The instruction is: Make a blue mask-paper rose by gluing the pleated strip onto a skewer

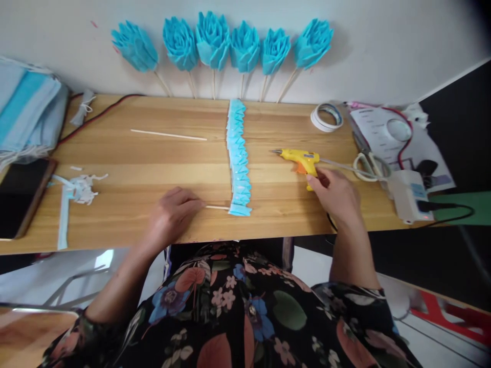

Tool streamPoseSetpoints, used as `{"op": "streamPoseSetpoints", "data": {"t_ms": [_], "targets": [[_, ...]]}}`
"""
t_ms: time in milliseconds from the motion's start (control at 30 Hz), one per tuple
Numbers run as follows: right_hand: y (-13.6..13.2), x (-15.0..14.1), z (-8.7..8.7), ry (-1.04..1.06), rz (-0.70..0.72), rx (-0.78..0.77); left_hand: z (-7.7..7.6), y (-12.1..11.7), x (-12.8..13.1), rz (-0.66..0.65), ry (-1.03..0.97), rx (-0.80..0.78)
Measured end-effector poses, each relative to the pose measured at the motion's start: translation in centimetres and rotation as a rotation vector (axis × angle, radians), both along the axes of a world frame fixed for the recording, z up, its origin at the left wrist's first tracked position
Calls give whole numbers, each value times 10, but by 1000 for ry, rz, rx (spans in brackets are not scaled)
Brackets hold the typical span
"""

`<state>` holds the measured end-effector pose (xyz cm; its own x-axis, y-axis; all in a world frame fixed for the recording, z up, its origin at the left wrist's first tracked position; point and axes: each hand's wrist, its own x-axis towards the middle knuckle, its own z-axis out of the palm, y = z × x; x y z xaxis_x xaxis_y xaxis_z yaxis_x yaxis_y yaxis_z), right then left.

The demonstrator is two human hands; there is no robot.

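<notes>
My left hand [174, 212] is closed on a thin wooden stick [217, 207], low on the wooden table. The stick's far end meets the near end of a long strip of pleated light-blue material [238, 158], which stretches away from me towards the wall. To the right, my right hand [334, 191] grips the handle of a yellow glue gun [303, 159]. It lies on its side with its metal nozzle pointing left at the strip, and a glue stick [339, 166] sticks out of its back.
Several blue flowers [213, 41] on sticks lean against the wall. Another stick [169, 135] lies left of the strip. Tape rolls [327, 117], scissors [367, 166] and a white power block [409, 197] are at right. Left are face masks [28, 110], a phone [25, 197] and scraps [81, 188].
</notes>
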<state>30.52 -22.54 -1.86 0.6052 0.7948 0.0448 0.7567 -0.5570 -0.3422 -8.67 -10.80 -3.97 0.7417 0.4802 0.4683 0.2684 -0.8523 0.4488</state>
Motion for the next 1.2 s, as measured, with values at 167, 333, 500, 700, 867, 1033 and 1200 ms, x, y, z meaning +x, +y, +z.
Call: {"op": "streamPoseSetpoints", "data": {"t_ms": [167, 333, 500, 700, 867, 1033, 1200], "targets": [[20, 13, 4, 117, -50, -58, 4, 0, 2, -2, -6, -11], [6, 6, 10, 586, -65, 191, 5, 0, 1, 18, 1, -25], [-11, -10, 20, 723, 3, 436, 3, 0, -1, 44, 22, -66], [-25, -30, 28, 982, 50, 568, 2, 1, 0, 48, -2, -48], [-33, -38, 35, 1074, 149, 462, 0, 1, 0, 60, -14, -44], [-40, -43, 29, 1195, 265, 377, -3, 2, -1, 65, -6, -49], [-42, -64, 29, 1151, 325, 400, -4, 3, -1, 51, -7, -35]]}}
